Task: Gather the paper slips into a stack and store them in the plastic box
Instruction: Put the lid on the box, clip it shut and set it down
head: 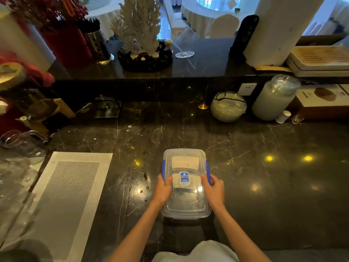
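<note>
- A dark marble counter (264, 186) with pale veins and light reflections is seen across the whole lower view; a raised shelf of the same stone runs behind it.
- A woven grey placemat (69, 195) is laid flat on the counter at the left, well apart from the box.
- A frosted jar (273, 99) with a clear lid is stood against the back wall at the right, with a bundle of clear wrapped dishes (228, 106) just beside it.
- The clear plastic box (186, 201) with blue side clips is set on the counter, centred in front of the person, its lid on top and a blue label at the lid's middle.
- The paper slips (186, 162) are seen through the lid, inside the box, lying flat towards its far end.
- The left hand (163, 189) is pressed against the box's left side, the thumb laid on the lid and the fingers curled around the edge by the blue clip.
- The right hand (213, 188) is held likewise on the right side, thumb on the lid, fingers wrapped over the right clip.
</note>
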Demonstrator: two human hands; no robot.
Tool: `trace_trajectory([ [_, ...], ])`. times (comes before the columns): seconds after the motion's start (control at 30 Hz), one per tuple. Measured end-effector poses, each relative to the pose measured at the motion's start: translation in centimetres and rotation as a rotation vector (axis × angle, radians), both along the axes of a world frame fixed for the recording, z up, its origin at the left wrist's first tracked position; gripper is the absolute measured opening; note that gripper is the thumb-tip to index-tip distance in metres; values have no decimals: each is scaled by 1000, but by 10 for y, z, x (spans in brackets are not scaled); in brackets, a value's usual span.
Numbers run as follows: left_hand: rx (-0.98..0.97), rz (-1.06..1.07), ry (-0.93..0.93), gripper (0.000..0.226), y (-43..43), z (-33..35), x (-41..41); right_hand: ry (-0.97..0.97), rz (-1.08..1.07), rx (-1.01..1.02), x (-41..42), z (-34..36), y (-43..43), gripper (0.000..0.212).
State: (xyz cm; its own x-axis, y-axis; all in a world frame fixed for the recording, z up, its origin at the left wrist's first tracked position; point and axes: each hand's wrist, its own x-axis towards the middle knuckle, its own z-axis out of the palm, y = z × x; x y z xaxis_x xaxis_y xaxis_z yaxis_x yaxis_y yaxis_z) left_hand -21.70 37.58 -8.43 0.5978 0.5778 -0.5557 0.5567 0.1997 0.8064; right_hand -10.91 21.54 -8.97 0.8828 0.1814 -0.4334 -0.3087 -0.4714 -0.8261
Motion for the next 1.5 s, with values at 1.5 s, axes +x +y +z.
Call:
trace_trajectory([
  [1.5,42,-348,-124,50,59,-2,51,244,-78,314,21,36,-45,56],
])
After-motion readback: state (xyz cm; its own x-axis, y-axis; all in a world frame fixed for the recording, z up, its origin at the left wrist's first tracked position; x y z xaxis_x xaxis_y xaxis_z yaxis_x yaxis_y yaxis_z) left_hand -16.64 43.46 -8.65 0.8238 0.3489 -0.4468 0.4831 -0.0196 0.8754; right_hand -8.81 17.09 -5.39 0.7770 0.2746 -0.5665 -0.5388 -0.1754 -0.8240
